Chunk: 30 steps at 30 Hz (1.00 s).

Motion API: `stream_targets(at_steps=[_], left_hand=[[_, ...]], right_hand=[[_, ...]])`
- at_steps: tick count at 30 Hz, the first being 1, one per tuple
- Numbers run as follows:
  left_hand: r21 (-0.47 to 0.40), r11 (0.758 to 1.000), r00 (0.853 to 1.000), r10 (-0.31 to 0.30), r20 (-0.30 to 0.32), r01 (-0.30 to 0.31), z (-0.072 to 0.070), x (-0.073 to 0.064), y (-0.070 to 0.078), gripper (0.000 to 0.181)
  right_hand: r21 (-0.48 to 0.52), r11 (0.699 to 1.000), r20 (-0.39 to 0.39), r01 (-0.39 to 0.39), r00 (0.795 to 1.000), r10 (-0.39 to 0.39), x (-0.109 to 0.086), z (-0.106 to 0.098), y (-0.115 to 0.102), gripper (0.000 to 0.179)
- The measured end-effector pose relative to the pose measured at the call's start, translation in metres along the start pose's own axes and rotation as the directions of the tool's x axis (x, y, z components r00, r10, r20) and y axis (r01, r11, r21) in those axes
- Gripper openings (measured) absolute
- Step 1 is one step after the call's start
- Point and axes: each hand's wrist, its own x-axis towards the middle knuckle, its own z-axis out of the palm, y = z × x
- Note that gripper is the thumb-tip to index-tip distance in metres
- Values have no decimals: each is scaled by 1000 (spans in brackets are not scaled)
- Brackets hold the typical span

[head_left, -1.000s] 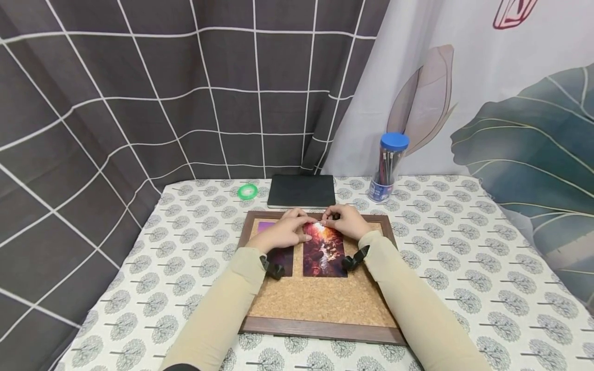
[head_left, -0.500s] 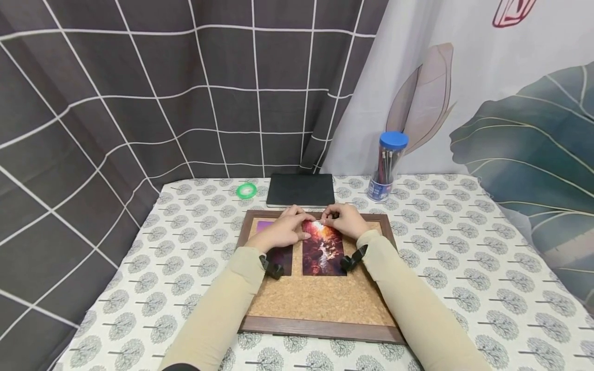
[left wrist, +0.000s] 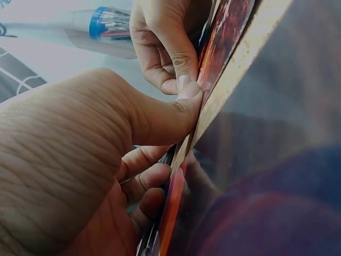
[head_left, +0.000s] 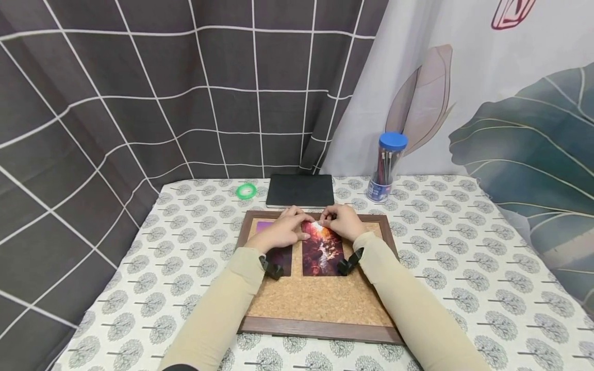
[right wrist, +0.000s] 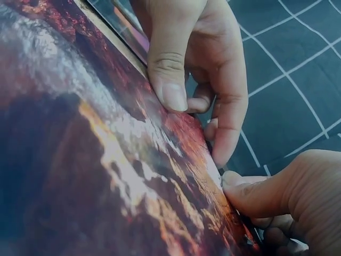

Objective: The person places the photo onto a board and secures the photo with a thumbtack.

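A photo print with a fiery red and orange scene (head_left: 322,252) lies on the framed cork board (head_left: 320,304). My left hand (head_left: 286,229) rests at the print's upper left, its thumb on the picture and its index finger reaching along the top edge. My right hand (head_left: 345,221) pinches at the same top edge, close to the left fingertips; a tiny pale bit shows by its thumb (right wrist: 240,186) in the right wrist view. What lies under the right fingers is hidden. A second, purple print (head_left: 280,263) sits partly beneath the left wrist.
Behind the board lies a black notebook (head_left: 300,189). A green tape roll (head_left: 246,191) is to its left. At the back right stands a clear jar of pencils with a blue lid (head_left: 387,167). Tree-patterned cloth (head_left: 185,257) covers the table, with curtains behind.
The right hand and wrist have shifted slightly to the left along the print's top edge. My left hand and both prints have stayed in place.
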Motion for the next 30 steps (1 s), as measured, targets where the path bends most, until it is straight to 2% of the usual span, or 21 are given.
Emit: stream_targets(at_steps=[6, 12, 16, 22, 30], left_hand=[[-2, 1000, 1000, -1, -3, 1, 0, -2, 1, 41], [4, 1000, 1000, 2, -4, -2, 1, -2, 0, 42], [16, 1000, 1000, 5, -9, -5, 1, -1, -1, 42], [-5, 1000, 1000, 5, 18, -5, -1, -3, 0, 43], [7, 1000, 1000, 23, 14, -23, -1, -3, 0, 40]], right_hand=[[6, 1000, 27, 17, 1000, -17, 1, -1, 6, 7], [-13, 1000, -5, 5, 1000, -5, 0, -5, 14, 11], [17, 999, 2, 42, 999, -43, -1, -8, 13, 11], [31, 994, 32, 106, 994, -107, -1, -7, 15, 7], [32, 993, 30, 111, 993, -112, -1, -8, 15, 7]])
